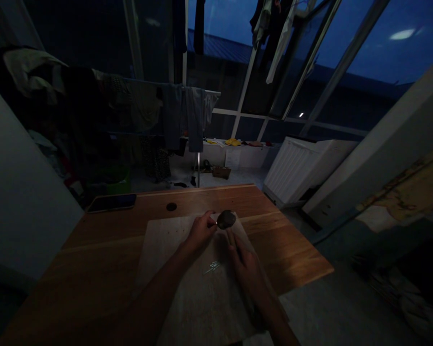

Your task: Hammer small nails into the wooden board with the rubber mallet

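My right hand (247, 269) is closed round the wooden handle of a hammer (226, 220), whose dark head sits just beside the fingertips of my left hand. My left hand (201, 230) is pinched shut, apparently on a small nail held upright on a pale board (166, 250); the light is too dim to be sure. A few loose nails (211, 267) lie on the board between my forearms. The board rests on a wooden table (94, 259).
A dark phone (111, 202) lies at the table's far left, and a round cable hole (171, 206) is behind the board. Beyond the table stand a clothes rack with hanging laundry (159, 115), a white appliance (303, 168) and large windows.
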`<state>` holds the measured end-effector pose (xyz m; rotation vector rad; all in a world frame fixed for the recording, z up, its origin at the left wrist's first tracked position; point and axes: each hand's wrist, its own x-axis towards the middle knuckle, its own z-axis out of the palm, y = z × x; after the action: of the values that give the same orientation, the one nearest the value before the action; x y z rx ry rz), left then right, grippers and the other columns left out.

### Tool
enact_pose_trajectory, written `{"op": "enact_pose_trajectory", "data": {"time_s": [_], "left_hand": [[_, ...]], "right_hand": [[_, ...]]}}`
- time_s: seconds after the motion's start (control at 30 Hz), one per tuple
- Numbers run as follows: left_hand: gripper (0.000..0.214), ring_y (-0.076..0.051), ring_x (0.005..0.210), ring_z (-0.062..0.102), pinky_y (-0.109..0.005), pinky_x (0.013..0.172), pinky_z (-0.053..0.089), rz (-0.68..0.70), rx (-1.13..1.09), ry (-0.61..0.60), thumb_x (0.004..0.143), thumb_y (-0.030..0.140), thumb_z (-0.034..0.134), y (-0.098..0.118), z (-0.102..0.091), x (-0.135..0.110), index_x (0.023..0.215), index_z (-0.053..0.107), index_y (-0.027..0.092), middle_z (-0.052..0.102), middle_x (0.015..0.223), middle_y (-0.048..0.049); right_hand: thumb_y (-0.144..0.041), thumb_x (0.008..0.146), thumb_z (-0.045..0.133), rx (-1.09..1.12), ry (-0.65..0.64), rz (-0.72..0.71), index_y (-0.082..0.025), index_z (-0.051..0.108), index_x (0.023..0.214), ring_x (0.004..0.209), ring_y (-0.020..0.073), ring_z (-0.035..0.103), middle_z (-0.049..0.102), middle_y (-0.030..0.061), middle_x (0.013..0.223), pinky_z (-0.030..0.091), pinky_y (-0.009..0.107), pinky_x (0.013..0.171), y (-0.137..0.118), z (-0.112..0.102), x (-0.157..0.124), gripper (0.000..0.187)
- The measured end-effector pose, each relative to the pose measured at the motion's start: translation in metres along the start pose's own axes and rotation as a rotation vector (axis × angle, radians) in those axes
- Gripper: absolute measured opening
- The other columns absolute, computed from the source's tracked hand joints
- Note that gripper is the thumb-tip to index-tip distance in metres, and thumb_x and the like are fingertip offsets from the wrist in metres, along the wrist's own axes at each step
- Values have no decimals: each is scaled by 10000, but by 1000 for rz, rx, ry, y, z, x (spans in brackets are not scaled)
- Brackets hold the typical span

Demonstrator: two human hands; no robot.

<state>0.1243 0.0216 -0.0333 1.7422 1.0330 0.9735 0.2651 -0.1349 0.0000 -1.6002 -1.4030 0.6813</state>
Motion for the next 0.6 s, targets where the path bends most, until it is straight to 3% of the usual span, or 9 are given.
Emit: {"op": "enact_pose_trajectory", "data": {"time_s": [0.1, 0.2, 0.27, 0.37, 0.47, 0.6], "left_hand": [[551, -140, 766, 634, -253, 739, 512, 3, 98, 5, 753, 151, 708, 7, -6, -2, 1290, 594, 190, 682, 924, 2], [316, -156, 853, 612, -273, 784, 506, 80, 336, -63, 771, 213, 708, 24, -21, -13, 1080, 647, 185, 626, 1067, -41], [146, -181, 893, 620, -289, 803, 503, 108, 501, -291, 770, 228, 703, 40, -32, -26, 906, 670, 188, 612, 1060, -49], [121, -231, 946, 636, -318, 824, 510, 142, 668, -604, 744, 295, 747, 64, -41, -46, 802, 700, 199, 629, 1072, -64], [102, -265, 1004, 644, -330, 841, 514, 166, 780, -695, 742, 276, 753, 79, -37, -57, 786, 731, 187, 644, 1112, -98], [69, -240, 958, 663, -304, 801, 507, 149, 828, -719, 746, 221, 726, 80, -30, -61, 798, 746, 180, 667, 1127, -100]], "right_hand": [[-640, 983, 455, 3, -4, 67, -213, 557, 1520, 1413, 318, 553, 617, 124, 1496, 418, 508, 1192, 12, -14, -13, 693], [-670, 955, 475, -1, -48, 92, -205, 554, 1522, 1457, 323, 500, 555, 128, 1553, 357, 535, 1230, 23, -23, -23, 738], [-684, 945, 482, 14, -55, 98, -192, 547, 1526, 1463, 328, 492, 546, 141, 1560, 346, 545, 1233, 28, -24, -25, 764], [-695, 943, 475, 31, -35, 111, -184, 564, 1511, 1458, 326, 498, 570, 147, 1539, 351, 536, 1231, 33, -22, -25, 769], [-704, 943, 462, 29, -14, 134, -171, 580, 1494, 1450, 325, 507, 586, 151, 1524, 360, 517, 1229, 35, -18, -24, 776], [-714, 944, 446, 39, -5, 133, -174, 584, 1491, 1454, 325, 502, 589, 149, 1522, 370, 513, 1225, 36, -17, -24, 781]]}}
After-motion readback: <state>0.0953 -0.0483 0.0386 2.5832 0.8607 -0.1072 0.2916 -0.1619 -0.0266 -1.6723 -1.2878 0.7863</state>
